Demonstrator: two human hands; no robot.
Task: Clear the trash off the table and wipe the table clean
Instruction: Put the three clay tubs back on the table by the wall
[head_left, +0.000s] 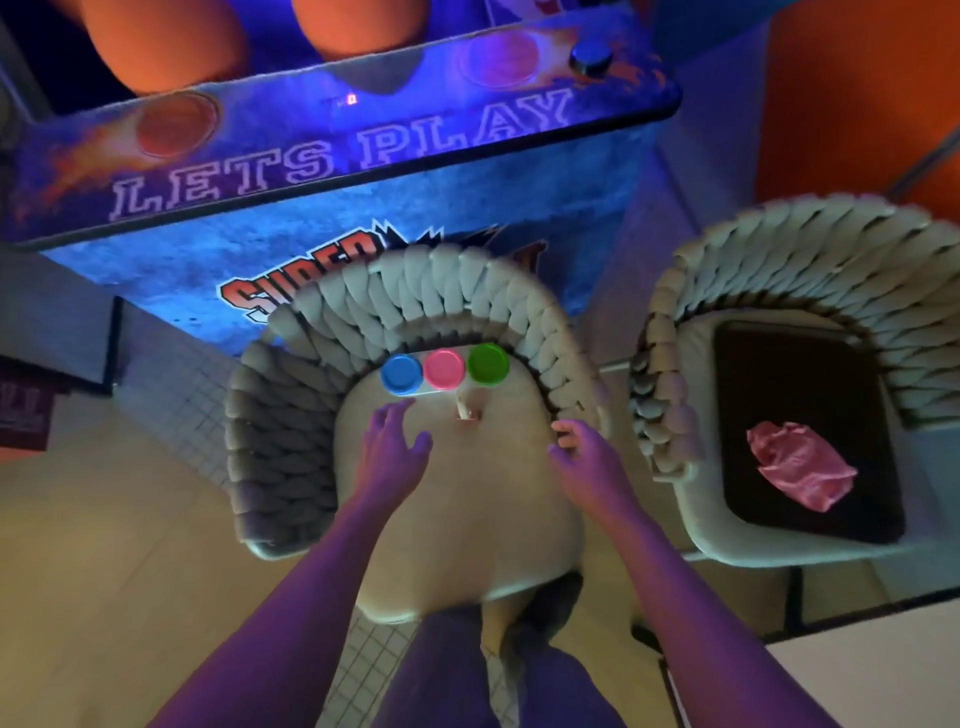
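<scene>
Three round, smooth plastic lids sit in a row at the back of a padded cream chair seat (467, 499): a blue lid (401, 374), a pink lid (443, 369) and a green lid (488, 364), each touching the next. Just in front lies a small pale scrap (466, 413), too blurred to identify. The left hand (392, 441) hovers near the lids, grip spread and empty. The right hand (582, 454) rests at the chunky braided backrest (415, 296), fingers loosely curled, holding nothing. A second woven chair (779, 244) beside it carries a dark tray (779, 374) with one crumpled pink cloth (800, 465).
</scene>
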